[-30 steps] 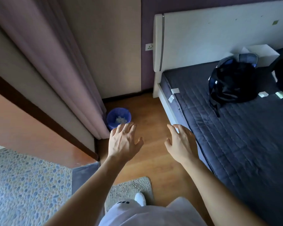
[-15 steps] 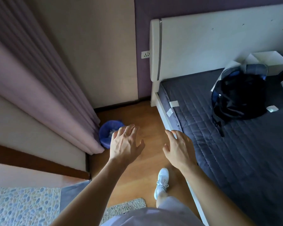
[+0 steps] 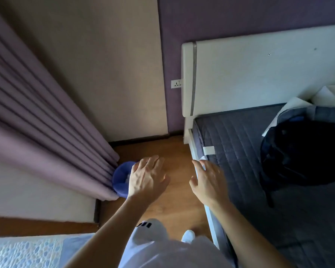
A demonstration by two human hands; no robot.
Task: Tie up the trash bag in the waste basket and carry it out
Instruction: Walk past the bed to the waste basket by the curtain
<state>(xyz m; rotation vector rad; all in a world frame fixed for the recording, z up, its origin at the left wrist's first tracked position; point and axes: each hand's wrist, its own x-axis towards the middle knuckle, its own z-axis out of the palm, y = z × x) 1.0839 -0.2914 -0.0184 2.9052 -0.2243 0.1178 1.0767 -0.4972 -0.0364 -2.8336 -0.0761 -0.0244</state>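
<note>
I see my left hand (image 3: 146,177) stretched forward, palm down, fingers spread and holding nothing. It covers the right part of a blue waste basket (image 3: 120,178), which sits under a purple curtain (image 3: 46,132) hanging to the left. My right hand (image 3: 209,182), also empty and spread, hovers over the bed frame edge (image 3: 193,151). A black backpack (image 3: 302,151) lies on the mattress, well to its right.
</note>
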